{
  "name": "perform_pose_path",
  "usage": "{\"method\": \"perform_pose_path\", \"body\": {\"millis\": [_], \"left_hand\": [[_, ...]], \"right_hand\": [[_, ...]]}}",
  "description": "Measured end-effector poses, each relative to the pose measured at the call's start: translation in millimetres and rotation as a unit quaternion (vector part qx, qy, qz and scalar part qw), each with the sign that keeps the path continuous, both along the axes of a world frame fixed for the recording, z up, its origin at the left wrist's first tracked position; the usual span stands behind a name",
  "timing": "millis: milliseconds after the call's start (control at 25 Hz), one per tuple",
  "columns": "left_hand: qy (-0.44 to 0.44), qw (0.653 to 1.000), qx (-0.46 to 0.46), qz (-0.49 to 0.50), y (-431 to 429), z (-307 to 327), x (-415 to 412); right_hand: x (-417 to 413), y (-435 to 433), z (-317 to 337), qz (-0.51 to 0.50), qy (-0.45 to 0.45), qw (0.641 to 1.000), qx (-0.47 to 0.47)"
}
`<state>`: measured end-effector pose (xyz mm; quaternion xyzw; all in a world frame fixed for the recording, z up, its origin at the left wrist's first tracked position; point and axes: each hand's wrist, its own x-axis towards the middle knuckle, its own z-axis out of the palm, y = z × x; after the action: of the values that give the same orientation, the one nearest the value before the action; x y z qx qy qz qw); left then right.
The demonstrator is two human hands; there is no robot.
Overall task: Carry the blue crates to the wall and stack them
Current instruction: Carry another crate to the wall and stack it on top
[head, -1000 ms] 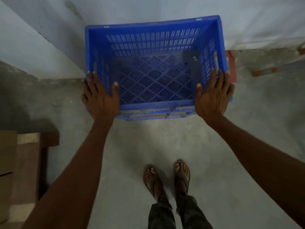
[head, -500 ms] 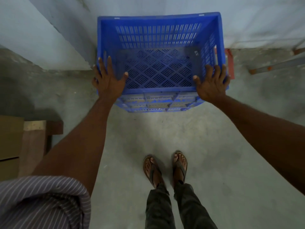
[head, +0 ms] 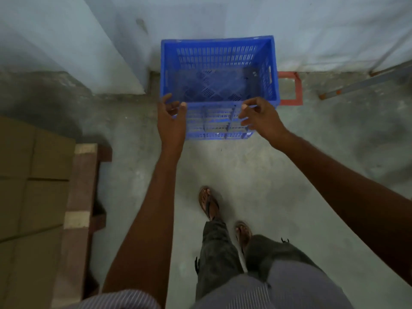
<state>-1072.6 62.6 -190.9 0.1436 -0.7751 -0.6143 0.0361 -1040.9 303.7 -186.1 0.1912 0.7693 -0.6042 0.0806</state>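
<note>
An empty blue crate (head: 218, 63) with slotted walls stands on the concrete floor against the pale wall (head: 312, 30), beside a corner of that wall. My left hand (head: 170, 114) hovers just before the crate's near left corner, fingers curled and apart, holding nothing. My right hand (head: 258, 114) hangs in front of the near right corner, likewise loose with nothing in it. Neither hand grips the rim. The crate's near wall is partly hidden behind both hands.
A red tape rectangle (head: 289, 88) marks the floor right of the crate. A grey bar (head: 365, 82) lies by the wall at far right. Cardboard boxes (head: 31, 186) on a wooden pallet (head: 78, 208) stand at my left. My sandalled feet (head: 209, 204) are behind the crate.
Both hands came off the crate's sides and drew back toward me. The crate now rests on the floor by the wall, and I have stepped back from it.
</note>
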Motion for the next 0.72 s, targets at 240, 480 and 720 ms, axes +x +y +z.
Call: {"method": "perform_pose_path", "body": {"millis": [240,480,720], "left_hand": [[0.04,0.994,0.062,0.078,16.4,85.7,185.7],[0.054,0.981,0.091,0.165,20.8,135.9,356.3],[0.047,0.982,0.072,0.168,-24.5,146.7,486.7]], "right_hand": [[136.9,-29.6,79.5,0.031,0.044,0.999,-0.007],[274.6,-67.5,138.0,0.105,0.055,0.992,-0.031],[411.1,-114.3,147.1,0.14,0.064,0.988,-0.026]]}}
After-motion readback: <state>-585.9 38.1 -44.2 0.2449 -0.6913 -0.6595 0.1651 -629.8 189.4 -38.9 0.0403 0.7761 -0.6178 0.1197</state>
